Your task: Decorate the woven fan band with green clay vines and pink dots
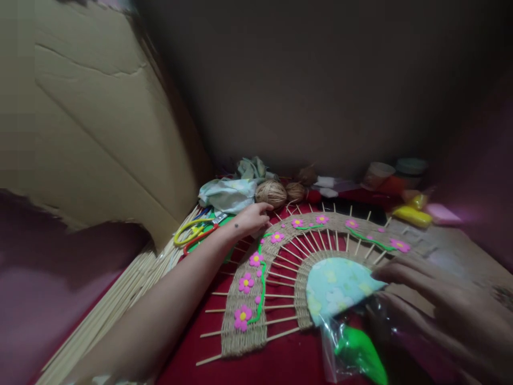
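Observation:
A half-round fan of woven twine on thin sticks (280,295) lies on red cloth. Pink clay flowers with yellow centres and green vines decorate its outer band. A pale blue floral fabric piece (336,286) covers the fan's inner part. At the fan's upper left edge is my left hand (254,219), index finger stretched out beside a ball of twine (271,193), seemingly holding nothing. My right hand (428,305) pinches the fabric's right corner between thumb and fingers. Below it, a clear plastic bag with bright green clay (360,353) partly overlaps the fan.
Scissors with yellow and red handles (194,233) lie left, beside a bundle of sticks (116,302). Crumpled floral cloth (228,195) sits behind. Yellow clay packs (412,216), a pink pack (443,214) and a tub (379,174) stand back right. Cardboard (96,117) rises left.

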Demonstrator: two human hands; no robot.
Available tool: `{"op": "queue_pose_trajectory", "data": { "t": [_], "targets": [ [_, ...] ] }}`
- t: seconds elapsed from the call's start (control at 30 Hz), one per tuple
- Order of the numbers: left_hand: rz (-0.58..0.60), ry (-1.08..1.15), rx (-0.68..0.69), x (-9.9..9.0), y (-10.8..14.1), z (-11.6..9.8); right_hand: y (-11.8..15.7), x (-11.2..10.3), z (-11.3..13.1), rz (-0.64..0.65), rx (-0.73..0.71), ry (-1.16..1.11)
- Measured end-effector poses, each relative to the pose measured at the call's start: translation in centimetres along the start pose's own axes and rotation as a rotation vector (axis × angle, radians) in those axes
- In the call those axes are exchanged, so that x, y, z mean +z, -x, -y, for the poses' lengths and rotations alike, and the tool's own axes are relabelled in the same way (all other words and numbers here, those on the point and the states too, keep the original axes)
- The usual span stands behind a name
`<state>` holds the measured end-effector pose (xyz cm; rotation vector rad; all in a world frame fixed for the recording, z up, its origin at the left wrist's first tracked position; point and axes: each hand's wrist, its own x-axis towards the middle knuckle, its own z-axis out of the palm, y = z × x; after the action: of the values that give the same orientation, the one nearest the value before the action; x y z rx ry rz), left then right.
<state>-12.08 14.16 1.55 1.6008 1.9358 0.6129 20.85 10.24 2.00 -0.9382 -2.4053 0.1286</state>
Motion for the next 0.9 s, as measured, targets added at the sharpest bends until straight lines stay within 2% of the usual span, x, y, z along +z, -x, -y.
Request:
{"op": "queue_pose_trajectory", "data": {
  "t": [0.13, 0.33, 0.53, 0.7, 0.9],
  "targets": [
    [0.028, 0.156, -0.070, 0.5, -0.2, -0.2, -4.1, 0.6, 1.0, 0.169, -0.117, -0.061],
    [-0.008, 0.254, -0.147, 0.5, 0.0, -0.4, -10.0, 2.8, 1.6, 0.415, -0.036, -0.123],
    [-0.039, 0.311, -0.206, 0.9, 0.0, -0.4, -13.7, 5.3, 1.3, 0.385, -0.055, -0.058],
    [-0.059, 0.392, -0.233, 1.0, 0.0, -0.1, -16.3, 6.8, 1.6, 0.427, -0.096, -0.093],
    [0.039, 0.603, -0.201, 0.3, 0.5, 0.6, -16.6, 7.5, 2.9, 0.440, -0.240, -0.110]
  ]
}}
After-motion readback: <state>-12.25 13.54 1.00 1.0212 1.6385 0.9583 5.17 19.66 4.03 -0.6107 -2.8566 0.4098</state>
